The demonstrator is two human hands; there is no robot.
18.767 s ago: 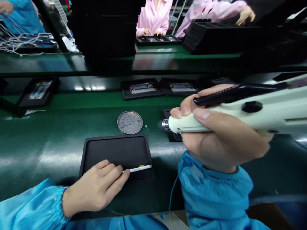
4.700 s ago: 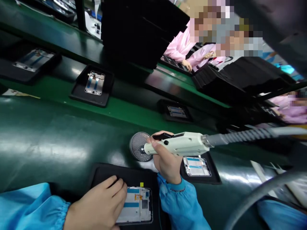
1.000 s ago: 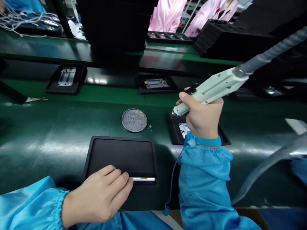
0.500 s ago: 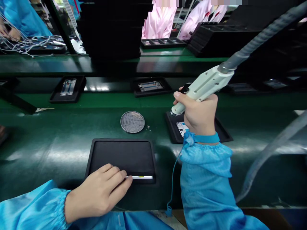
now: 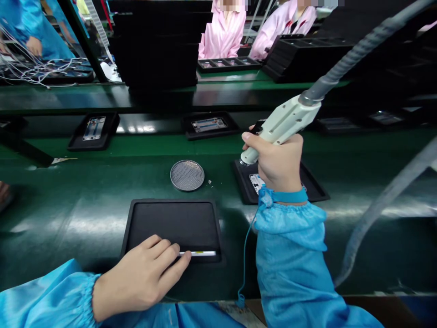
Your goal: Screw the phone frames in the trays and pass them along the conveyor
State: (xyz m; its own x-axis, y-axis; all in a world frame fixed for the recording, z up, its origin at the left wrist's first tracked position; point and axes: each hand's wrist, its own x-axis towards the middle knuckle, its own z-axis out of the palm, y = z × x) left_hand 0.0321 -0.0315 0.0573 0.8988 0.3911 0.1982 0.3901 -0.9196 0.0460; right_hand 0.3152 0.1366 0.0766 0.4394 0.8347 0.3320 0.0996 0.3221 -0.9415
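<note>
My left hand (image 5: 143, 271) rests at the front of a black tray (image 5: 174, 202). Its fingers and thumb close on a slim, silver-white, phone-like piece (image 5: 206, 253), seen edge-on with a small yellow mark; the fingers hide its left end. My right hand (image 5: 282, 166) is wrapped round a pale handheld tool (image 5: 285, 123) joined to a ribbed grey hose. The tool's metal tip points down left, over the edge of a second black tray (image 5: 244, 189). A white phone part (image 5: 255, 183) lies in that tray, partly behind my right hand.
Between the trays sits a round perforated dish (image 5: 187, 175) with tiny pieces in it; a few specks lie beside it. Phone frames in black trays (image 5: 94, 132) (image 5: 210, 125) line the back. A second hose (image 5: 382, 214) hangs at right. Co-workers (image 5: 223, 32) stand beyond.
My right hand and the tool have shifted slightly left. The whole view has moved a little; my left hand keeps its hold on the slim piece.
</note>
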